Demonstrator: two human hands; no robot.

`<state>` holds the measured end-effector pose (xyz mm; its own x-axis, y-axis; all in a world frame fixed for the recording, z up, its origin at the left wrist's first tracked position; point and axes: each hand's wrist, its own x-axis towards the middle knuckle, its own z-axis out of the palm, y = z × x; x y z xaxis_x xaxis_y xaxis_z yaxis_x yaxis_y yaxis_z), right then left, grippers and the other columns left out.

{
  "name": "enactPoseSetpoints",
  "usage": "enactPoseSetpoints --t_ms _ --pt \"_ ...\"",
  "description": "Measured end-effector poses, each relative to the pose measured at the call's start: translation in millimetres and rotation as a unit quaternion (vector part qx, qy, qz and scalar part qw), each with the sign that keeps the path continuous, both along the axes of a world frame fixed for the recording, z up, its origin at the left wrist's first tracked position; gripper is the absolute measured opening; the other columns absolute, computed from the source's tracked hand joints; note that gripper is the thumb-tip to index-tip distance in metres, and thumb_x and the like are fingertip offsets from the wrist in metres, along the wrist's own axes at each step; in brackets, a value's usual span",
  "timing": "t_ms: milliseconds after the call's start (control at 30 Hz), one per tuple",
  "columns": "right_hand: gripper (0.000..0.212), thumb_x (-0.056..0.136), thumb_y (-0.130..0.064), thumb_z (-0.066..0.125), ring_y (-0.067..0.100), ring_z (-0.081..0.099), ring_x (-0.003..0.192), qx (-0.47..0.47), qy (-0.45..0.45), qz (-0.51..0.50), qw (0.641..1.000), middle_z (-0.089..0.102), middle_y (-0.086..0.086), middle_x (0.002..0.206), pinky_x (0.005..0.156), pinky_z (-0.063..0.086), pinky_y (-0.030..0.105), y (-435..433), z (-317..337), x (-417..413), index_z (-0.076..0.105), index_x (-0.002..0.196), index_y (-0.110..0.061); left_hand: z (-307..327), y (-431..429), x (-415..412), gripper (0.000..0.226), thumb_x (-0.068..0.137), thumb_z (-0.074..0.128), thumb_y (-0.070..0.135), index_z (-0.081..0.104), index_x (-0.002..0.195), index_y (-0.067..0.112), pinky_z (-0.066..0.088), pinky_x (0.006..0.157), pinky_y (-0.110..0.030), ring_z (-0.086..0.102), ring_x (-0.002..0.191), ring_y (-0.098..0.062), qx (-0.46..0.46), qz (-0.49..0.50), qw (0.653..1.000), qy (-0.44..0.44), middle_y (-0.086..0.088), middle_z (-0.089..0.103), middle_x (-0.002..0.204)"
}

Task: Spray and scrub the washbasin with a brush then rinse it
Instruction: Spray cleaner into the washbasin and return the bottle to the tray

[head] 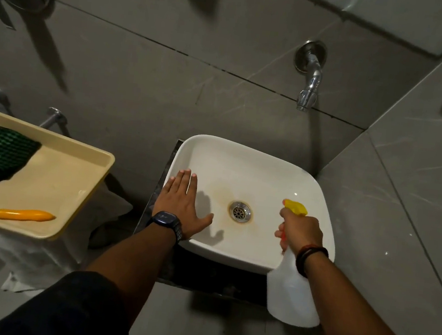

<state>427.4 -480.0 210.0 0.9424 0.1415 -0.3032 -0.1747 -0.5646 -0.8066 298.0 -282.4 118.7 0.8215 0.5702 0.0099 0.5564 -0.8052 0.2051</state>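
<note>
Spray bottle (292, 291) aimed over washbasin (318, 195), brush (3, 156) waiting in tray.

R hand (300, 231) w/ closed grip on bottle neck, yellow nozzle pointing into basin; L hand (180, 204) flat, fingers spread, on basin's left rim. Brownish stain round drain (240, 211). Brush lies in beige tray (72, 205) to the left, well apart; tap (310, 89) on wall beyond.
</note>
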Motion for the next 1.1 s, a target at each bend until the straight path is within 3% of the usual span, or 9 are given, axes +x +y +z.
enactPoseSetpoints --t_ms 100,433,633,767,833,900,967,1033,1100 --pt "0.025 0.072 -0.028 0.058 0.028 0.053 0.044 -0.013 0.034 0.029 0.999 0.057 0.011 0.052 0.041 0.041 0.028 -18.7 -3.2 -1.8 0.07 0.086 -0.011 -0.9 0.0 0.8 0.104 0.076 0.028 0.077 -0.008 0.148 0.01 -0.001 0.118 -0.041 -0.006 0.145 -0.026 0.001 0.001 1.0 0.002 -0.011 -0.006 0.159" --pt "0.032 0.072 -0.025 0.057 0.026 0.053 0.053 0.077 0.014 0.138 0.987 0.059 0.008 0.059 0.036 0.037 0.023 18.5 16.3 -35.3 0.07 0.098 -0.037 4.0 4.2 -13.3 0.102 0.074 0.03 0.08 0.004 0.149 0.017 -0.001 0.116 -0.042 -0.001 0.145 -0.027 -0.033 0.031 0.998 -0.04 -0.01 0.002 0.159" --pt "0.02 0.066 -0.034 0.059 0.023 0.055 0.05 0.166 -0.074 0.263 0.948 0.065 0.006 0.058 0.039 0.039 0.028 152.1 63.3 -101.5 0.07 0.077 -0.021 10.6 73.2 -83.6 0.096 0.069 0.038 0.079 0.032 0.142 0.017 0.025 0.111 -0.044 0.031 0.135 -0.031 -0.045 0.124 0.985 -0.109 -0.014 0.034 0.149" --pt "0.011 0.076 -0.031 0.06 0.021 0.052 0.042 0.265 -0.115 0.275 0.917 0.065 -0.003 0.06 0.038 0.039 0.027 256.6 56.8 -157.2 0.07 0.075 -0.035 -2.2 148.9 -155.4 0.088 0.072 0.047 0.074 0.04 0.137 0.015 0.034 0.103 -0.044 0.04 0.127 -0.034 -0.022 0.2 0.976 -0.088 -0.015 0.042 0.143" --pt "0.014 0.081 -0.028 0.059 0.02 0.047 0.038 0.289 -0.117 0.268 0.912 0.063 0.002 0.061 0.035 0.038 0.025 304.0 35.2 -180.8 0.069 0.081 -0.038 -15.2 183.2 -196.2 0.086 0.072 0.051 0.07 0.043 0.135 0.012 0.035 0.102 -0.043 0.042 0.125 -0.034 -0.011 0.238 0.968 -0.08 -0.017 0.045 0.141" --pt "0.015 0.083 -0.028 0.059 0.024 0.043 0.039 0.302 -0.12 0.267 0.907 0.059 0.018 0.061 0.037 0.039 0.029 354.3 5.9 -203.6 0.057 0.098 -0.026 -31.1 219.1 -239.2 0.086 0.072 0.053 0.069 0.044 0.134 0.011 0.035 0.104 -0.043 0.041 0.126 -0.033 -0.01 0.286 0.956 -0.067 -0.017 0.046 0.139" --pt "0.024 0.082 -0.028 0.06 0.029 0.043 0.043 0.304 -0.126 0.264 0.907 0.055 0.031 0.064 0.039 0.041 0.041 401.9 -29.2 -219.8 0.051 0.099 -0.014 -49.9 251.0 -277.5 0.087 0.07 0.054 0.069 0.044 0.134 0.011 0.035 0.104 -0.044 0.04 0.126 -0.034 -0.013 0.333 0.941 -0.063 -0.018 0.047 0.138" --pt "0.021 0.083 -0.026 0.059 0.03 0.045 0.046 0.3 -0.133 0.255 0.909 0.055 0.022 0.062 0.042 0.043 0.046 438.6 -60.7 -228.5 0.058 0.099 -0.012 -68.1 273.8 -306.7 0.091 0.07 0.053 0.071 0.04 0.137 0.01 0.031 0.108 -0.045 0.034 0.132 -0.034 -0.018 0.36 0.932 -0.04 -0.019 0.041 0.143" --pt "0.02 0.086 -0.023 0.058 0.027 0.05 0.045 0.3 -0.131 0.246 0.912 0.059 0.006 0.065 0.041 0.044 0.032 470.6 -88.4 -235.8 0.07 0.101 -0.024 -87.9 290.9 -328.0 0.097 0.07 0.049 0.074 0.031 0.142 0.011 0.022 0.112 -0.045 0.025 0.138 -0.033 -0.015 0.376 0.926 -0.008 -0.017 0.032 0.15"
